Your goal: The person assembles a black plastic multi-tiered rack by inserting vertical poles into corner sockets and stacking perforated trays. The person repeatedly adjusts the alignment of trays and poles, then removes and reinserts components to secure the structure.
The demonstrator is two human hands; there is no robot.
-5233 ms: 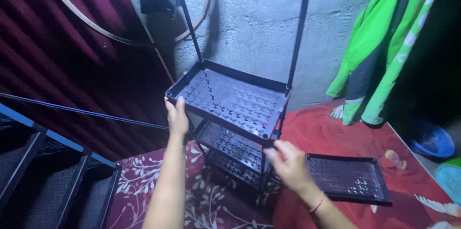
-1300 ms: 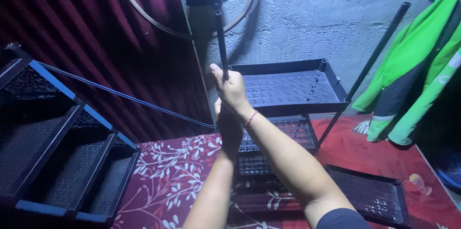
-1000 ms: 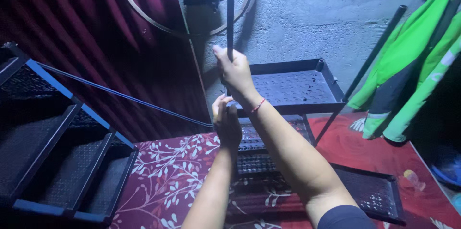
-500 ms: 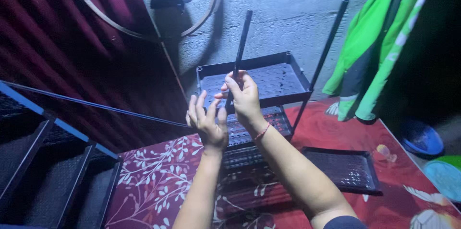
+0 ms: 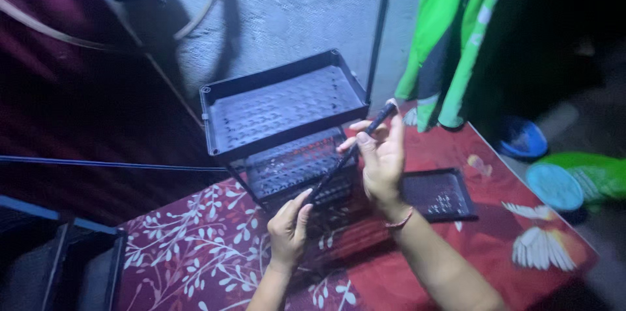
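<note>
Head view, looking down, nearest first: my left hand [image 5: 289,226] is low in the middle, fingers curled round the lower end of a thin black rod [image 5: 345,154], thumb up along it. The rod slants up and to the right from there, and my right hand [image 5: 380,158] closes on its upper part, fingers wrapped and the rod's tip poking out just above them. A thin bracelet [image 5: 398,222] sits on my right wrist.

Under both hands lies a dark red cloth [image 5: 195,259] with a pale leaf pattern. Just behind my hands stands a black rack with two perforated trays: the lower tray [image 5: 287,167] partly hidden by the rod and my fingers, the upper tray [image 5: 280,105] above it. One upright black pole [image 5: 379,30] rises from the rack's far right corner. A loose flat black tray [image 5: 437,195] lies on the cloth just right of my right hand.

Further right a green and grey jacket [image 5: 450,44] hangs, with a blue round lid [image 5: 554,187] on the floor near it. Behind everything is a rough grey wall [image 5: 306,4].
</note>
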